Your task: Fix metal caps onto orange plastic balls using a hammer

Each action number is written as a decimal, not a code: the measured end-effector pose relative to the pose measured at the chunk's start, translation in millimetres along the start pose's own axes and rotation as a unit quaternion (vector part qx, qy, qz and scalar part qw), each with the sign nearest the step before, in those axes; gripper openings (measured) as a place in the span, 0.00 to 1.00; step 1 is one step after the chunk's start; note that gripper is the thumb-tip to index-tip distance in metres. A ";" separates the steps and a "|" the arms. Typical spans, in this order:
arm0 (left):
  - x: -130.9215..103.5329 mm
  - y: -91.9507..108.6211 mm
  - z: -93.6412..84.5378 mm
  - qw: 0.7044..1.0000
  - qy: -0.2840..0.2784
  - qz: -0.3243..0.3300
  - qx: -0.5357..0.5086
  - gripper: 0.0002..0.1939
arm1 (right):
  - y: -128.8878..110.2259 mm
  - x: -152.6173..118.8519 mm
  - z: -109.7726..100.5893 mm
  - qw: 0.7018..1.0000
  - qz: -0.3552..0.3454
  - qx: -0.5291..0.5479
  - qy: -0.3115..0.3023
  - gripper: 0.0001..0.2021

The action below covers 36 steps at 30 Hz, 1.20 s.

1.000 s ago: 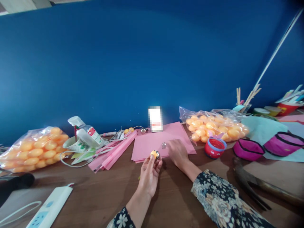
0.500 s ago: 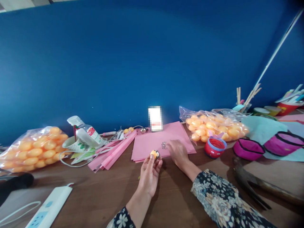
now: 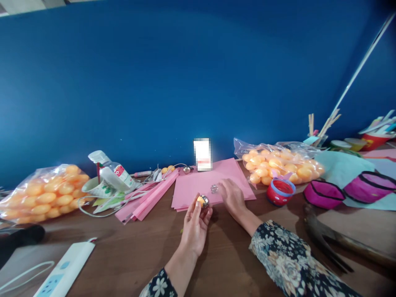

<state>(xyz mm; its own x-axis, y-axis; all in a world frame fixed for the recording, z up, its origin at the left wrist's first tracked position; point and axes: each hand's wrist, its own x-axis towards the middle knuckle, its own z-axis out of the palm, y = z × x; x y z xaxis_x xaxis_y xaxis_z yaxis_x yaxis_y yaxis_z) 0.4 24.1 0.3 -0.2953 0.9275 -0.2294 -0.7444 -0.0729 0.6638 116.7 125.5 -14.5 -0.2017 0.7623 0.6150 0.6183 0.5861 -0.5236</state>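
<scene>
An orange ball [image 3: 202, 200], partly covered with shiny silver pieces, is held in the fingertips of my left hand [image 3: 195, 227]. Its silver side faces right, and bare orange shows on the left. My right hand [image 3: 231, 197] rests over the stacked pink paper [image 3: 192, 185], palm down with its fingers stretched left. A little heap of silver pieces [image 3: 214, 189] lies on the paper right by those fingertips. Whether a piece sits under the fingers is too small to make out.
Bags of orange balls lie left [image 3: 46, 196] and right [image 3: 278, 163]. Folded pink strips [image 3: 154, 196], a bottle [image 3: 119, 173] and cables lie left. On the right are a red cup [image 3: 280, 194], magenta pouches [image 3: 324, 194] and a hammer [image 3: 346, 241]. A power strip [image 3: 66, 268] is near left.
My right hand has shifted very slightly over the paper, and its fingers look a little more extended. The ball in my left hand has turned a touch, showing more silver.
</scene>
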 end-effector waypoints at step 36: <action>0.1 -0.6 -1.4 1.000 0.000 0.000 0.016 0.18 | 0.8 0.0 2.5 0.993 -0.002 0.120 0.002 0.10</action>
<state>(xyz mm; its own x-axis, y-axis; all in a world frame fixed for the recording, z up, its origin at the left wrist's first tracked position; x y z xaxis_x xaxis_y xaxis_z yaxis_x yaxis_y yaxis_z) 0.0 23.7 -1.1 -0.2953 0.9273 -0.2299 -0.7251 -0.0609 0.6859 115.3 126.7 -16.4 -0.2008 0.7591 0.6192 0.4178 0.6381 -0.6467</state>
